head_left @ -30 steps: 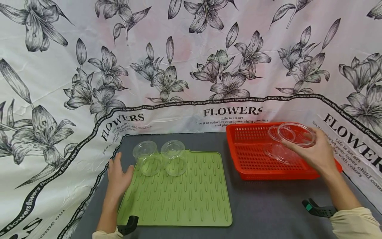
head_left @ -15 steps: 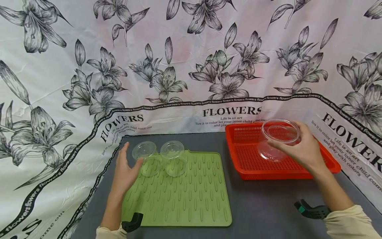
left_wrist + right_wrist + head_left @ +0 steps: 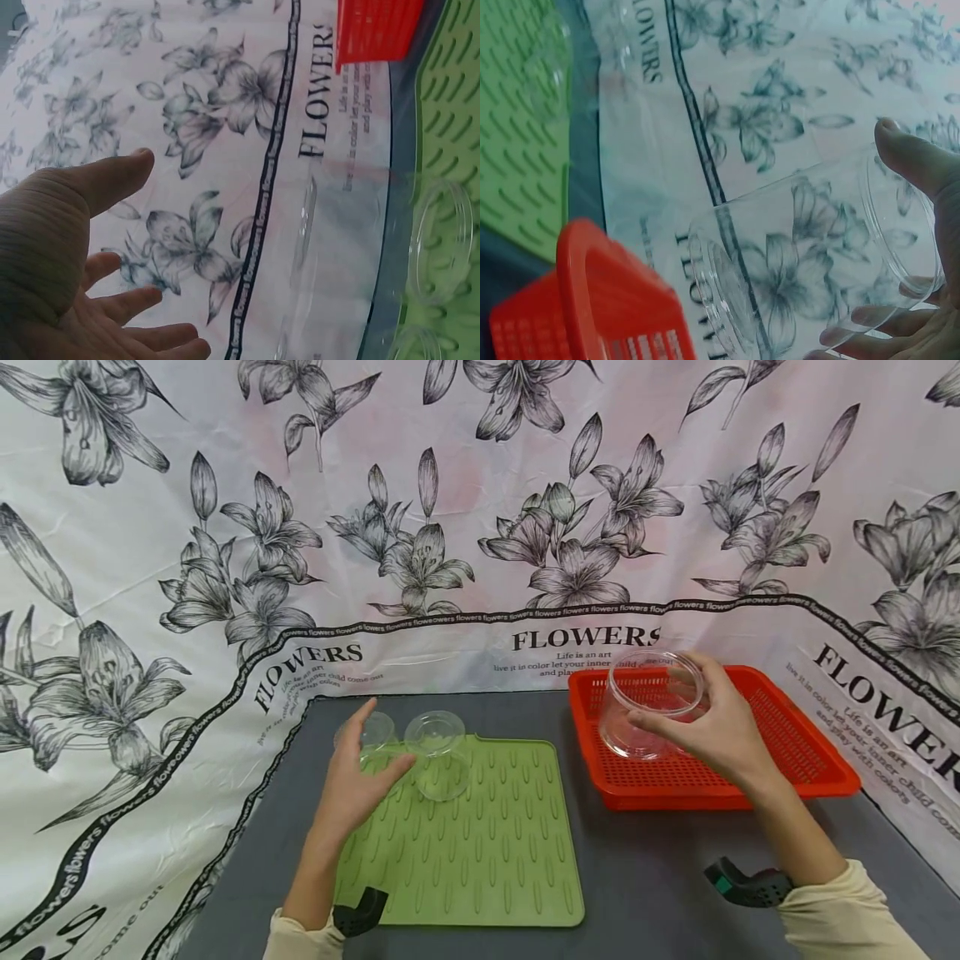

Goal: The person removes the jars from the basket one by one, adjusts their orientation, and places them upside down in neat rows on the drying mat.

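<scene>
In the head view, the right hand [image 3: 720,731] holds a clear jar [image 3: 648,703] above the left part of the red basket [image 3: 787,760]. The jar is tilted, its mouth up and a little away from the person. One second ago it was over the right part of the basket and looked flatter. The left hand [image 3: 360,777] now lies over the green mat [image 3: 480,852] on the grey worktop [image 3: 660,877], fingers straight and spread, just beside two clear jars [image 3: 438,764]; before, it rested at the mat's left edge.

In the left wrist view, the left palm is open, holding nothing.

In the right wrist view, thumb [image 3: 919,161] and fingers [image 3: 870,319] curl around the jar's wall; its mouth probably faces the hand, but the picture is unclear.
</scene>
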`<state>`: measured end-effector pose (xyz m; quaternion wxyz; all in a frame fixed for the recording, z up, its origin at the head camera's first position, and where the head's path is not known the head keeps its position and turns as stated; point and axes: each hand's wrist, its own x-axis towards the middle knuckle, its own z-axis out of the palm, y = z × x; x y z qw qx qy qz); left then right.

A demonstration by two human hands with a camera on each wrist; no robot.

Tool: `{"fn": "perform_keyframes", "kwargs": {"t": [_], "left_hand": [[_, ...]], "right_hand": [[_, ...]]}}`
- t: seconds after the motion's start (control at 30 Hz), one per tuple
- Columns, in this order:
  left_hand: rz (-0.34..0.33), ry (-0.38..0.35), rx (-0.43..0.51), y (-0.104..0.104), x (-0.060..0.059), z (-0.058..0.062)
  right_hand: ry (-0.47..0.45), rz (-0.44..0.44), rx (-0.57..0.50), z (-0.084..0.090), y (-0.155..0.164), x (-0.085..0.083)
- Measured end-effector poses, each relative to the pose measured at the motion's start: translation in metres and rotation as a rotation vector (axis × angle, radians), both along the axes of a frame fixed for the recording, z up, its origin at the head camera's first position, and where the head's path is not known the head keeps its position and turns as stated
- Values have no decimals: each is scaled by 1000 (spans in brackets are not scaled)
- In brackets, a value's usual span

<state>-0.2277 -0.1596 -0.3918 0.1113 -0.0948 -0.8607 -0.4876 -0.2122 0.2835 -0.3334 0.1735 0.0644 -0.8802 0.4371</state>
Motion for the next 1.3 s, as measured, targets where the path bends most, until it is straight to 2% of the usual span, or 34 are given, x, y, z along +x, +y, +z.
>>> {"fn": "perform_keyframes", "kwargs": {"t": [0.23, 0.47, 0.93, 1.23, 1.3], "left_hand": [[-93, -39, 36, 23, 1, 8], [-233, -93, 64, 44, 1, 13], [-308, -116, 15, 75, 2, 7], [-389, -117, -8, 89, 4, -2], [-412, -99, -4, 92, 4, -4]], "right_hand": [[10, 98, -12, 2, -27, -3], [-5, 181, -23, 1, -43, -4], [-20, 268, 24, -13, -71, -4], [-10, 356, 9, -16, -90, -1], [-8, 373, 10, -17, -94, 0]]}}
